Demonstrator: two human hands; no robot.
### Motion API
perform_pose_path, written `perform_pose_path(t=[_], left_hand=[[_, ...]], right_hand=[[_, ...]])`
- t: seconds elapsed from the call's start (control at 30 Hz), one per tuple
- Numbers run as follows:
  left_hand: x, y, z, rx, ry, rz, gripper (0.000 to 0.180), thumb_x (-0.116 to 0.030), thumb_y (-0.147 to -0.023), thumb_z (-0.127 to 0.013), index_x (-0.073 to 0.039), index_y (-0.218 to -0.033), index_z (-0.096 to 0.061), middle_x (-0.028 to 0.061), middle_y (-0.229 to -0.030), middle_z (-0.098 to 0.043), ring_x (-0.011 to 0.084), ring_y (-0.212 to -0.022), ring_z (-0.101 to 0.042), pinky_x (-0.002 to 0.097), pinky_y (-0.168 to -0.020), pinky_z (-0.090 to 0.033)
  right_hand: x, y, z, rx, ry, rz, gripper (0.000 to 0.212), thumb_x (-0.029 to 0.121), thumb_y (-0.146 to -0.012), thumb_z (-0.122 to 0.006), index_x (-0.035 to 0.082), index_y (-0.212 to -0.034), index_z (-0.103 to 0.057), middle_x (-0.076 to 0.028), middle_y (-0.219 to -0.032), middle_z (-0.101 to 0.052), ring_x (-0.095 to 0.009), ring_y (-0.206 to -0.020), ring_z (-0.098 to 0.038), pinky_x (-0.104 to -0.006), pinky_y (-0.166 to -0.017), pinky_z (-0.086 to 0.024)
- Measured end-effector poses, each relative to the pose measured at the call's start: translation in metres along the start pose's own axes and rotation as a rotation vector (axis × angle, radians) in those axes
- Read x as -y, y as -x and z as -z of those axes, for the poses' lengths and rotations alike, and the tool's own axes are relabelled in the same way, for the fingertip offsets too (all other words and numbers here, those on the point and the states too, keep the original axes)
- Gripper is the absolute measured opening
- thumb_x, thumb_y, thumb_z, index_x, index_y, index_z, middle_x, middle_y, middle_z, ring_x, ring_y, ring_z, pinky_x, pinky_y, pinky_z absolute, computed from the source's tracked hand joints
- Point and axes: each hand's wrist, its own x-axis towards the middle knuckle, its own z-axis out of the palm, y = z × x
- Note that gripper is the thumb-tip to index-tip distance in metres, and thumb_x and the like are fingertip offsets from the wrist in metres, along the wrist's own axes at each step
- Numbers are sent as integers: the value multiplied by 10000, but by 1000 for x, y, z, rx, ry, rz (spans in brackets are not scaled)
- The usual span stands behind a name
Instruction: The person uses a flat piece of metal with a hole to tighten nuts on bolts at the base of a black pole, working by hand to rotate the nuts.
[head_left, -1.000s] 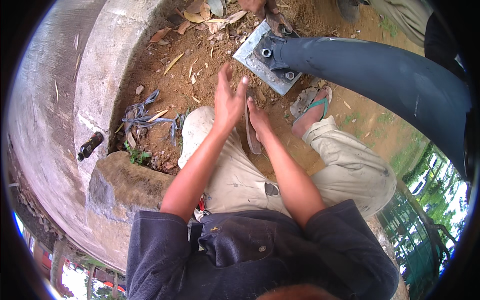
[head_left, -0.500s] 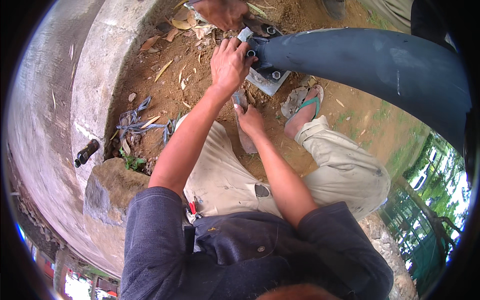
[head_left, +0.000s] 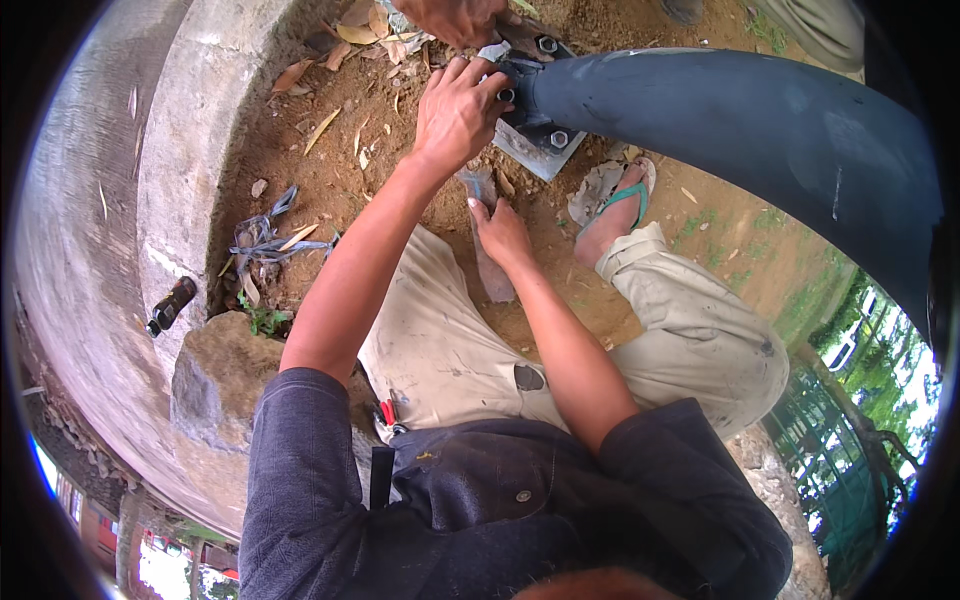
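My left hand (head_left: 452, 115) is closed over the near end of a dark blue-grey post (head_left: 700, 95), its fingertips beside a round socket or nut (head_left: 506, 95). Beneath that end lies a metal base plate (head_left: 545, 155) with hex nuts (head_left: 559, 139) showing on it. Lower down, between my knees, my right hand (head_left: 503, 235) is wrapped round a flat brown bar (head_left: 493, 278), wooden-looking, its upper end greyish and resting near the soil. A co-worker's hand (head_left: 455, 18) is at the far side of the plate, next to a pale flat metal piece (head_left: 494, 50).
A concrete kerb (head_left: 195, 150) curves along the left, with a small black bottle-like object (head_left: 172, 306) on it. Near it are a rock (head_left: 225, 375), tangled plastic strips (head_left: 270, 240) and dry leaves. My sandalled foot (head_left: 625, 205) stands at the right.
The view has shifted slightly, so the post and plate sit a little higher and farther right. Both hands keep about the same holds.
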Motion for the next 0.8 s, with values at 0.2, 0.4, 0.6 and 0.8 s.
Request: perform_pose_path(t=[0.2,0.4,0.6,0.8], left_hand=[[2,1,-2,-58,91,-39,313,-178,-861,-747,-151,-1172,-724,36,-1203,-647,291,-1129,-569,430,-967,-478],[6,7,-6,-28,35,17,330,-170,-873,-742,-143,-1201,-712,27,-1337,-614,286,-1282,-525,441,-1040,-465],[2,2,-10,-92,136,21,282,-140,-874,-735,-142,-1155,-714,35,-1436,-577,301,-1414,-449,452,-1126,-428],[10,5,-10,-20,73,-22,323,-148,-878,-741,-136,-1196,-686,51,-1461,-562,318,-1436,-428,474,-1155,-397]], right_hand=[[-8,-3,-7,-108,26,48,666,548,-1015,-512,-92,-1192,-560,-380,-1140,-651,-529,-1114,-620,-575,-977,-482],[-4,-3,-6,-76,27,30,674,548,-1018,-507,-94,-1221,-550,-379,-1155,-648,-527,-1129,-615,-574,-984,-480],[-7,-4,-5,-83,11,27,684,546,-1018,-510,-98,-1247,-539,-377,-1182,-642,-524,-1142,-613,-572,-990,-483],[-4,-2,-5,-54,30,26,695,545,-1021,-506,-108,-1258,-533,-386,-1170,-641,-524,-1141,-614,-570,-989,-485]])
